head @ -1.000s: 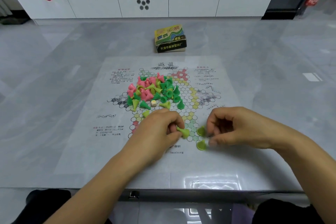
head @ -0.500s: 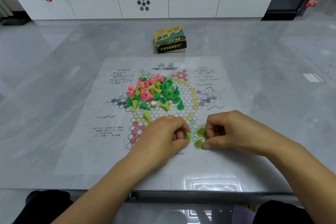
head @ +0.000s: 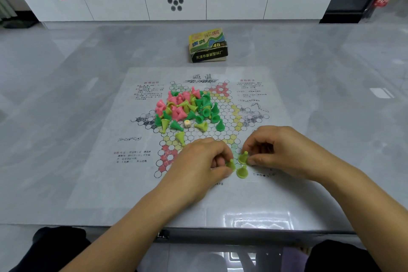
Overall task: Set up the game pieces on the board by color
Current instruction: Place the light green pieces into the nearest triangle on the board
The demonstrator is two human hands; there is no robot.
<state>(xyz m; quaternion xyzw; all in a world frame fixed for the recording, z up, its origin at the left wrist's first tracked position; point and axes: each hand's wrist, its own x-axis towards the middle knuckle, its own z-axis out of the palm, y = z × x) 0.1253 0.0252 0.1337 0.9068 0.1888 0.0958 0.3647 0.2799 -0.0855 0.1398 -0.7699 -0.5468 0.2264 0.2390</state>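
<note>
The board (head: pixel 106 172), a printed sheet, lies flat on the tabletop (head: pixel 55 139), its near edge just short of the tabletop's near edge. Both hands work at the near point of the printed star. The left hand (head: pixel 203 161) has its fingers (head: pixel 217 162) curled, pinching a yellow-green cone (head: pixel 231 164) upright. The right hand (head: pixel 284 150) has its fingers clamped on a second yellow-green cone (head: pixel 243 157) just beside it. A third cone (head: pixel 242 172) stands free close to both, nearest the board's near edge. The pile of pieces (head: pixel 187 108), with a die (head: pixel 187 123) at its near side, sits left of the board's centre, apart from the hands. A box (head: pixel 207 45) rests beyond the board's far edge. The tabletop stretches wide past the board's left and right edges.
</note>
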